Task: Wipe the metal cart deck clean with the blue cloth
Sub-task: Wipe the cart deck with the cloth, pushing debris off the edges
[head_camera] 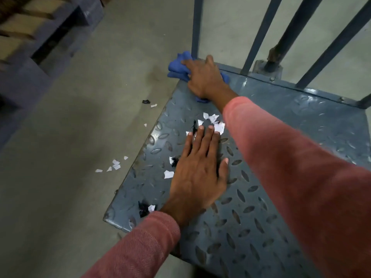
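Sleeve (301, 177) overlaps cart deck (261, 217); right hand (204, 77) half-covers blue cloth (178, 65).

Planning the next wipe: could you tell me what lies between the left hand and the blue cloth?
In the head view, torn white paper scraps and a black fragment lie on the deck there.

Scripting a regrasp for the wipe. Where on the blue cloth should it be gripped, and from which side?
Likely the bunched folds of the blue cloth that overhang the far left corner of the deck. Come from the open floor side, on the left: the right hand presses flat on its middle, and an upright post stands close behind it.
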